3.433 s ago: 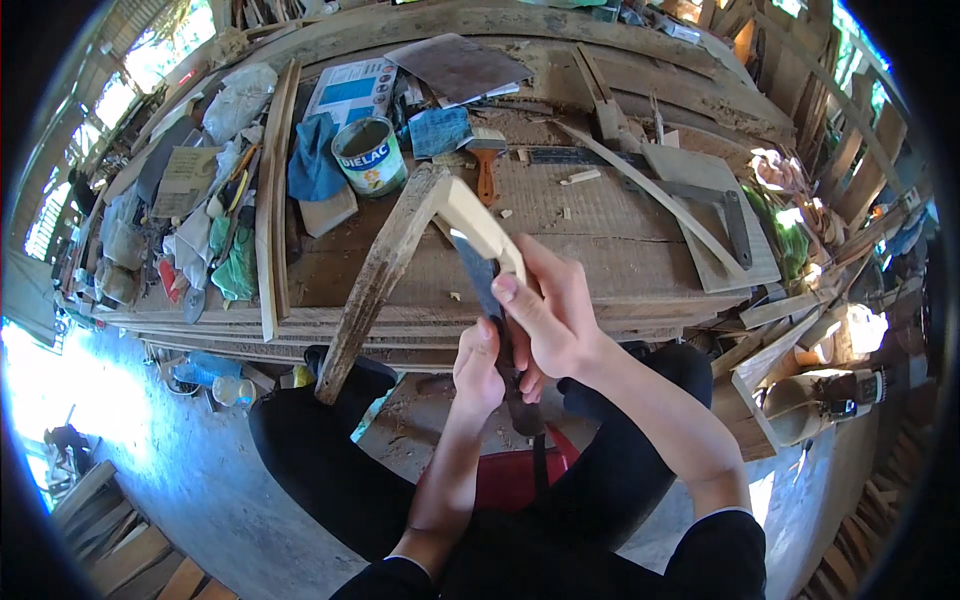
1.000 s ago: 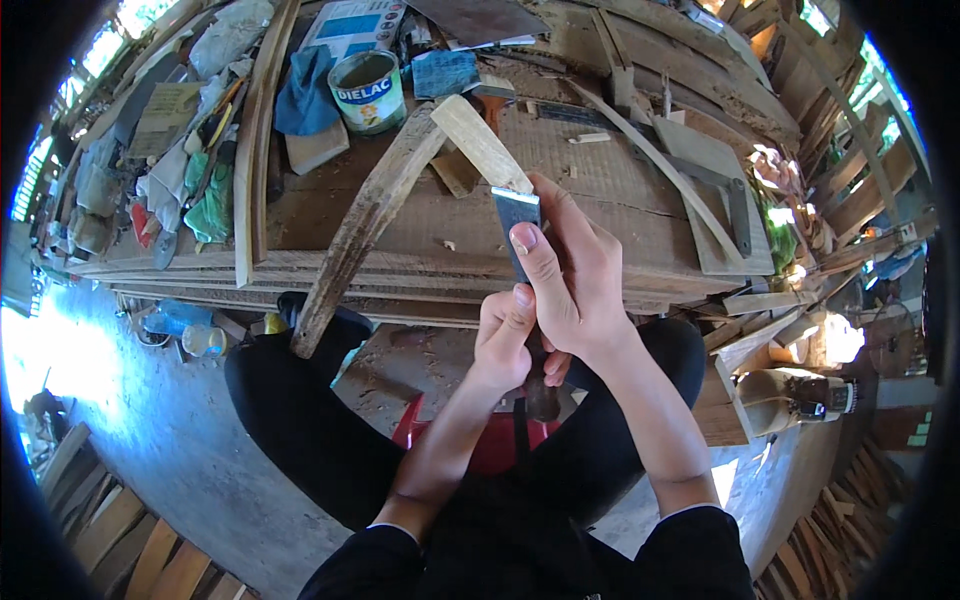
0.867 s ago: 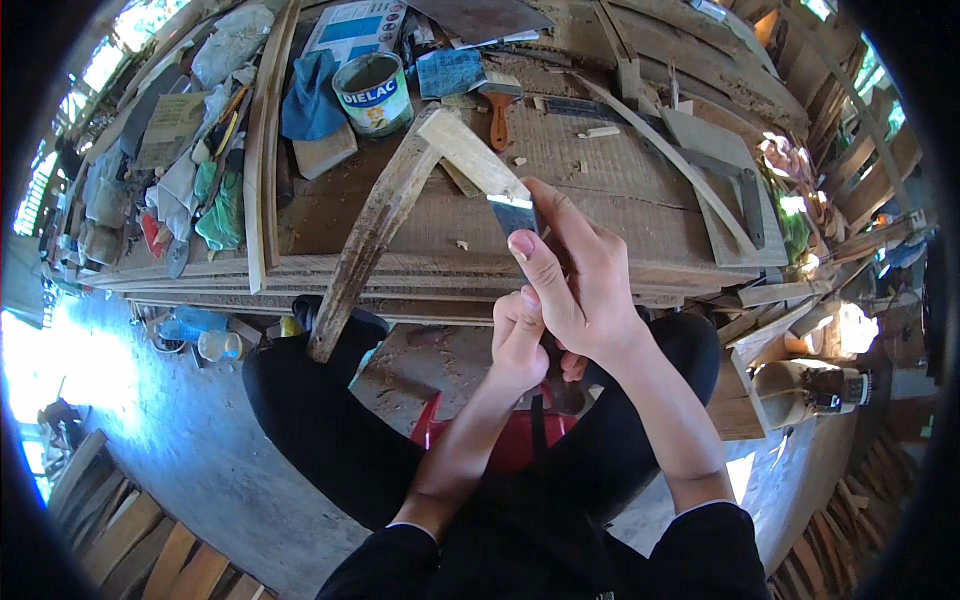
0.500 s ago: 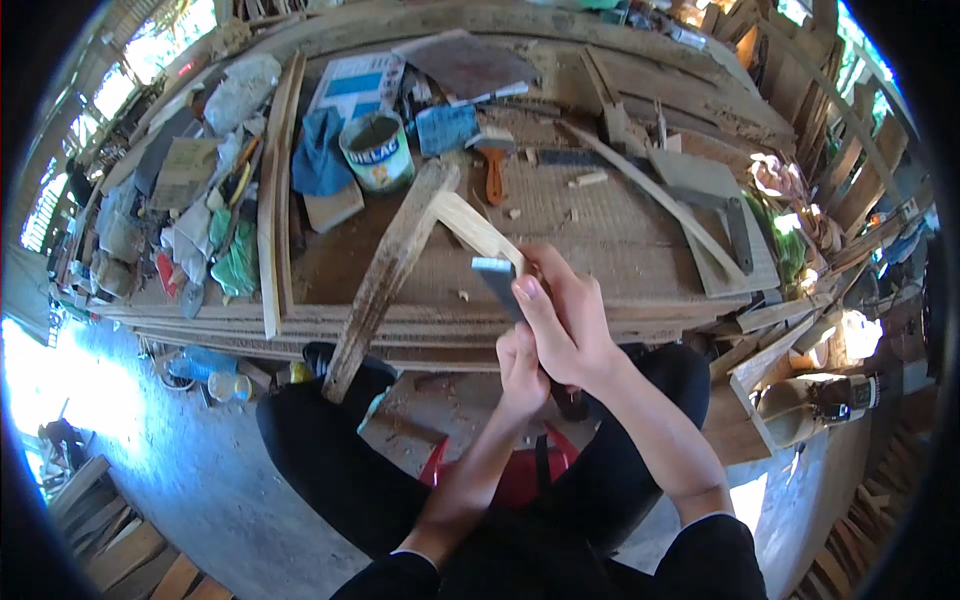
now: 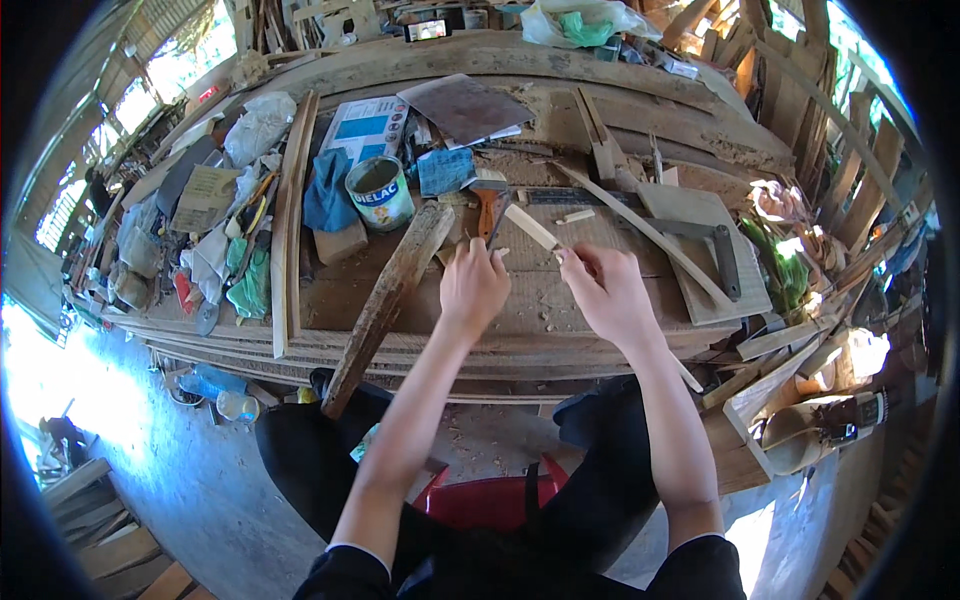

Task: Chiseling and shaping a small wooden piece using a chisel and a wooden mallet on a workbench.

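Note:
Over the bench (image 5: 400, 310), my left hand (image 5: 474, 285) is closed around a chisel, whose dark narrow blade (image 5: 496, 225) points away from me; its handle is hidden by the hand. My right hand (image 5: 606, 292), to the right, is closed on the near end of a pale strip of wood (image 5: 532, 228). The strip slants up and left toward the blade, apart from it. A rough weathered beam (image 5: 388, 300) leans over the bench's front edge, left of my left hand. Just beyond that hand lies an orange-handled brush (image 5: 488, 205).
A tin can (image 5: 380, 195) and a blue cloth (image 5: 330, 195) stand at the left. At the right, a long thin stick (image 5: 650, 235) and a saw (image 5: 725, 255) lie by a flat board (image 5: 705, 215). Plastic bags and tools crowd the far left. A red stool (image 5: 485, 503) is beneath me.
My hands were together near the bench edge, the strip against the beam's top. Now they are apart and farther forward, the left with the chisel and the right with the strip off the beam.

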The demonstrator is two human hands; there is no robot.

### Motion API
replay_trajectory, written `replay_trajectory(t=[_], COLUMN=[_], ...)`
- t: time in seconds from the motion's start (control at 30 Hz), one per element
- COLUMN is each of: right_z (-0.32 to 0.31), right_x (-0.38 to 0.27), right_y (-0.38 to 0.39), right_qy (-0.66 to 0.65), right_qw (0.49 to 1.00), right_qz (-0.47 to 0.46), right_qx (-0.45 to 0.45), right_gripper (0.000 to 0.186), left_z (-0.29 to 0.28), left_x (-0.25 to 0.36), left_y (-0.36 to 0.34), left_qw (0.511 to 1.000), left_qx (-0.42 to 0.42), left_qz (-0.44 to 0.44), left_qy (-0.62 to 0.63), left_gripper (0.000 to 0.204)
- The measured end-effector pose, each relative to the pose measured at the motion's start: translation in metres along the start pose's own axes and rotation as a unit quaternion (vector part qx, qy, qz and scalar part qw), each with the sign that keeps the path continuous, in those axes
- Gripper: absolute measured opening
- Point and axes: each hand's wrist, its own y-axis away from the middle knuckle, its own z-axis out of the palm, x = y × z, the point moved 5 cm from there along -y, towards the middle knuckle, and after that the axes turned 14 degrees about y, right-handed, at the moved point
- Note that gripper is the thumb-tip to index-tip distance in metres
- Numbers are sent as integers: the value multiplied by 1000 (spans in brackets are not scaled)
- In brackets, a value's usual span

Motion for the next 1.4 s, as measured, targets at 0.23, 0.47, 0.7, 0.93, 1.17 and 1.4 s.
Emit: replay_trajectory(t=[0.23,0.47,0.7,0.93,1.17,1.4], right_z=[-1,-5,3,28,44,44], right_x=[14,10,-18,-12,9,-7], right_y=[9,10,16,-14,-15,1], right_qy=[45,47,124,143,-42,-248], right_qw=[997,998,981,961,958,873], right_qz=[-8,-27,-102,-173,-99,16], right_qx=[-57,-30,-110,-163,-266,-419], right_gripper=[29,25,31,31,27,31], left_z=[-81,-98,-122,-154,-164,-134], left_x=[41,142,112,67,61,66], left_y=[-17,7,12,4,4,25], left_qw=[963,877,840,905,943,924], left_qx=[68,-130,-262,-131,-113,-286], left_qz=[43,459,419,268,303,202], left_qy=[258,61,224,303,84,156], left_gripper=[25,33,26,17,25,22])
